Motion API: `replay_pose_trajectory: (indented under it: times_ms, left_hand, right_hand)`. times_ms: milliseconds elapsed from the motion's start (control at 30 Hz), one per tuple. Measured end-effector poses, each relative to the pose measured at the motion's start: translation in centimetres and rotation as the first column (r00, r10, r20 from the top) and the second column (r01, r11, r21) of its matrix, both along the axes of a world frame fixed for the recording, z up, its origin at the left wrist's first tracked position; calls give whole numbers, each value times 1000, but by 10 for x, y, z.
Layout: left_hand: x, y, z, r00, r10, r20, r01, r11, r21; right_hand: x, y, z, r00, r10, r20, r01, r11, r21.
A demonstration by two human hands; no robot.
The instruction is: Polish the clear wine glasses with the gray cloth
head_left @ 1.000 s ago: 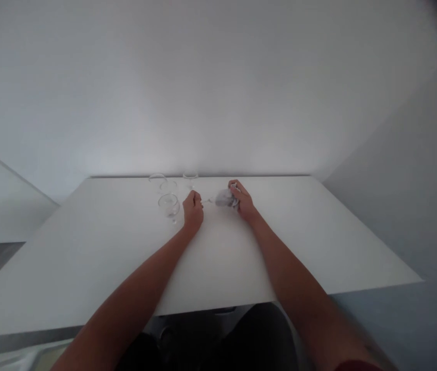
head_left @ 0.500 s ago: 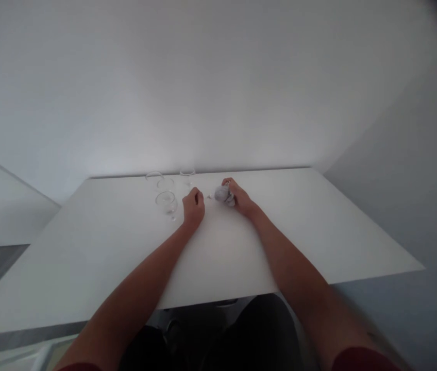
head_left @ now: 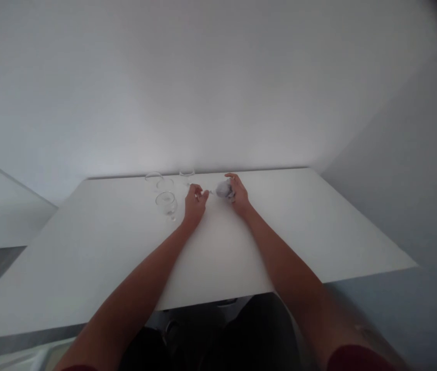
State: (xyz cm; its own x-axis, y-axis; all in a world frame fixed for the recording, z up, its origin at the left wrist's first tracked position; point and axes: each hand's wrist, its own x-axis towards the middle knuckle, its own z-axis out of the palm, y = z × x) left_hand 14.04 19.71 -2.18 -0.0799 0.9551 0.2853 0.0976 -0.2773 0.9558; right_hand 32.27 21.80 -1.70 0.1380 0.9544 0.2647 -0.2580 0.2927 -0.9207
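Between my hands a stemmed glass (head_left: 222, 190) lies on its side in the air or near the tabletop; I cannot tell which. Its thin stem points left, and the fingers of my left hand (head_left: 195, 201) are closed around the stem end. A whitish-grey cloth (head_left: 231, 191) fills or covers the bowl, and my right hand (head_left: 240, 195) grips this cloth at the bowl's right side. The foot of the glass is hidden by my left fingers.
On the white table (head_left: 125, 247), left of my hands, stand several clear stemmed glasses, among them a near one (head_left: 167, 203) and a far one (head_left: 187, 175). A pale wall (head_left: 218, 103) rises behind the table's back edge.
My left hand has turned, so its thumb and fingers now show at the stem. My right hand has shifted slightly up and its fingers have spread more around the cloth and bowl.
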Motion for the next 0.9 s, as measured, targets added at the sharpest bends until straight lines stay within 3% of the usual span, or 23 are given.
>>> replay_pose_trajectory:
  times_ms: [100,167,267,367,433,500,600,700,800,900]
  left_hand:
    - [0,-1,-1,992,27,-120,-10,990,142]
    - [0,0,-3,987,91,-134,-69,985,156]
    - [-1,4,-9,996,71,-60,-69,997,43]
    - [-1,6,-10,998,-49,47,55,991,-123]
    - [-2,5,-7,992,-102,70,111,984,-140]
    - [-3,2,-3,995,-98,-5,98,994,-43]
    - [-2,-4,3,968,8,-252,39,983,181]
    - [1,-9,4,908,65,-414,41,970,241]
    - [0,-7,1,932,19,-361,35,989,144]
    - [-4,1,-4,977,-165,-139,153,984,-90]
  right_hand:
    - [-1,9,-5,995,-10,-98,1,995,-98]
    - [-1,6,-4,996,48,-73,-54,994,-91]
    - [1,-6,4,997,59,51,-61,997,38]
    - [3,-16,12,969,-35,244,-12,982,188]
    - [3,-15,11,954,-93,283,31,976,216]
    - [0,-8,6,969,-105,223,73,987,145]
    - [-4,6,-7,989,-108,99,113,992,-50]
    - [-5,12,-13,978,-177,108,190,974,-123]
    - [-4,2,-6,950,-220,224,221,975,18]
    - [-1,-17,8,875,-294,385,197,942,272]
